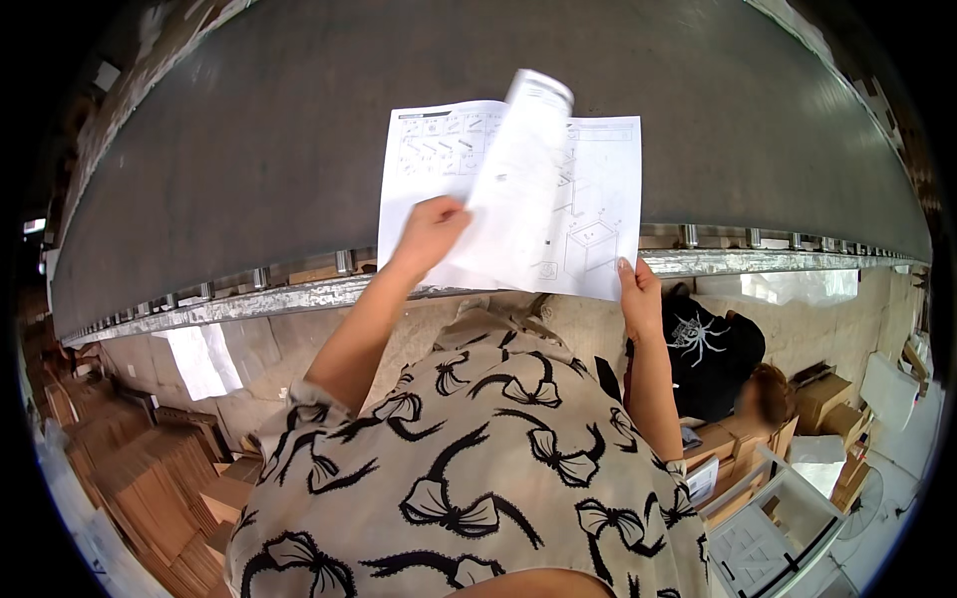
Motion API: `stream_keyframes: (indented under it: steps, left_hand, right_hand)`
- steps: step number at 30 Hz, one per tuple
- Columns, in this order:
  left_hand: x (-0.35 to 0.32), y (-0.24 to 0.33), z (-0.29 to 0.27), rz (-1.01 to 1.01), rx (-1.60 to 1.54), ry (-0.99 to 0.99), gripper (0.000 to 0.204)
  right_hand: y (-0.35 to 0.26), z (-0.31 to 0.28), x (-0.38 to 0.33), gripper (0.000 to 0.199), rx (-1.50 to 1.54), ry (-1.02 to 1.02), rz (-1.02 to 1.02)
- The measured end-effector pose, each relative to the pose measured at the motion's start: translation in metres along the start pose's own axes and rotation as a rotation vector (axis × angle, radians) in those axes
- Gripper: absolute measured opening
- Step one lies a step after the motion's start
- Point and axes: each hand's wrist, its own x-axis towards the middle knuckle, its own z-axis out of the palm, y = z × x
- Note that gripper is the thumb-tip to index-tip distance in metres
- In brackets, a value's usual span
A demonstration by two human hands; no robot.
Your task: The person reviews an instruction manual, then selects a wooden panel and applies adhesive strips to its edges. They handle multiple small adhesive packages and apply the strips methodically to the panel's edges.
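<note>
Booklet (610, 204) of printed assembly drawings, spread open between a person's two bare hands above the near edge of a dark conveyor belt (299, 120). Principal relation: a loose leaf (520, 189) stands raised over the middle of the spread, immediately to the right of the left hand (433, 235) and well apart from the right hand (641, 292); the left is thus the nearer of the two. The long axis of the leaf runs away from the wearer, its far end leaning slightly rightward and curling over above the upper edge of the pages. The left hand is closed, its fingers curled, with the left margin of the leaf pinched at thumb and forefinger; slight blur obscures the exact contact. The right hand is nearly closed on the lower right corner of the booklet, thumb on the printed face and the remaining fingers largely hidden behind the paper. The left page carries a grid of small part drawings, the right page a line drawing of a box-like cabinet. The lower portion of the booklet overlaps the pale metal rail (788, 261) bordering the belt; whether the paper touches it cannot be told. Right of the wearer, a co-worker in a black top (713, 354) bends near cardboard boxes (823, 397).
</note>
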Motion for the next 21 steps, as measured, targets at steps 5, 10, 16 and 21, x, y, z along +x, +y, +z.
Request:
stream_keyframes:
  steps: [5,10,16,21]
  left_hand:
    - [-0.024,-0.018,-0.036,-0.138,-0.187,0.064,0.009]
    - [-0.021,-0.038,-0.043,-0.142,-0.243,0.173,0.010]
    - [-0.012,-0.049,-0.051,-0.023,-0.258,0.213,0.012]
    - [-0.008,-0.054,-0.055,0.013,-0.145,0.237,0.015]
  right_hand:
    - [0.011,-0.002,-0.003,0.025,-0.004,0.023,0.029]
    - [0.006,-0.018,0.004,0.025,-0.005,0.044,-0.020]
    - [0.011,-0.022,0.006,0.025,-0.029,0.088,-0.014]
    - [0.005,-0.017,0.000,0.024,0.009,0.081,-0.022]
